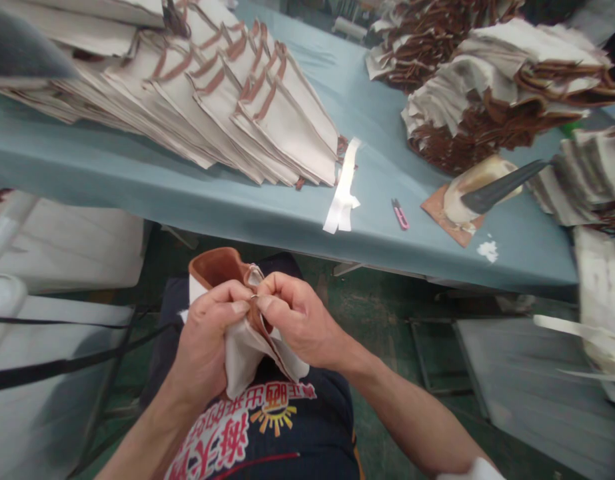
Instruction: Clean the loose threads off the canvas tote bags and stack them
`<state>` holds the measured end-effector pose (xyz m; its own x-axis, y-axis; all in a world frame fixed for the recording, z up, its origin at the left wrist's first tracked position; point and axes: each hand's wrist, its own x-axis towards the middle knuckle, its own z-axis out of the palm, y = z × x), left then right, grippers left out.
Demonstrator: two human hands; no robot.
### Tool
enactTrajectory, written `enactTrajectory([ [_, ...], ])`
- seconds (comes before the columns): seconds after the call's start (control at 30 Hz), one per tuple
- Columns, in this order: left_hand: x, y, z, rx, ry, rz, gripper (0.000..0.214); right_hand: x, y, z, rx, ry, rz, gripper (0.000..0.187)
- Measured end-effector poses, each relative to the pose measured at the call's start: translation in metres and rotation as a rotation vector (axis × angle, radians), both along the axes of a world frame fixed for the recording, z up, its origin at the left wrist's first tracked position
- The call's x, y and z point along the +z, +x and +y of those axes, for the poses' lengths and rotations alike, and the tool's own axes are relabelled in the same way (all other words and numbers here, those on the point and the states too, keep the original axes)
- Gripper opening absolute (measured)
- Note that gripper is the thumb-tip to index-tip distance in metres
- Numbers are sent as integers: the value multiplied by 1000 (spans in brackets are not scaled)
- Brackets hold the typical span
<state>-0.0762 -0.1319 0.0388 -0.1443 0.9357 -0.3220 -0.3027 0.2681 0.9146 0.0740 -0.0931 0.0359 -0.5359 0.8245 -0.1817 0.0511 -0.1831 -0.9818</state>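
Over my lap, both hands grip one cream cloth bag [242,350] with a brown strap [214,263] looping up behind it. My left hand [207,337] is closed around the bunched cloth. My right hand [292,317] pinches the bag's top edge, thumb and forefinger pressed together against the left thumb. A small metal piece shows at the pinch; I cannot make out what it is.
A blue-covered table [237,207] stands ahead. On it lie a fanned stack of flat cream bags [227,93], heaps of bags with brown straps [492,93], white tape strips [343,190], a small pink cutter [400,215] and a dark blade on a board [492,190]. White sheets lie at both sides.
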Motion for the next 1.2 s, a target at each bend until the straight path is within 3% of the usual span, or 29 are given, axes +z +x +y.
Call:
enactTrajectory([
  [0.2,-2,-3,-4,-28,-20,-15,21,-4,4,0,-27,-82,79,20],
  [0.33,12,-22,-1,-227,188,364,21,3,5,-2,-23,-81,112,24],
  [0.4,22,-30,2,-278,310,558,24,8,4,-1,-36,4,93,24],
  [0.5,36,-40,6,-317,407,727,25,14,6,3,-90,267,-5,20],
  [0.63,52,-51,11,-429,487,848,27,20,8,15,-95,683,-53,11],
  [0.77,62,-61,14,-456,534,865,29,21,5,25,-111,952,-47,9],
  [0.93,60,-66,9,-420,532,864,27,25,-2,29,-101,1073,18,19],
  [1.07,61,-69,6,-338,592,857,28,32,-9,38,62,1103,64,40],
  [1.13,63,-72,5,-331,597,895,28,36,-14,43,139,1094,23,37],
  [1.2,63,-75,3,-325,614,941,27,40,-18,47,208,1092,-47,21],
])
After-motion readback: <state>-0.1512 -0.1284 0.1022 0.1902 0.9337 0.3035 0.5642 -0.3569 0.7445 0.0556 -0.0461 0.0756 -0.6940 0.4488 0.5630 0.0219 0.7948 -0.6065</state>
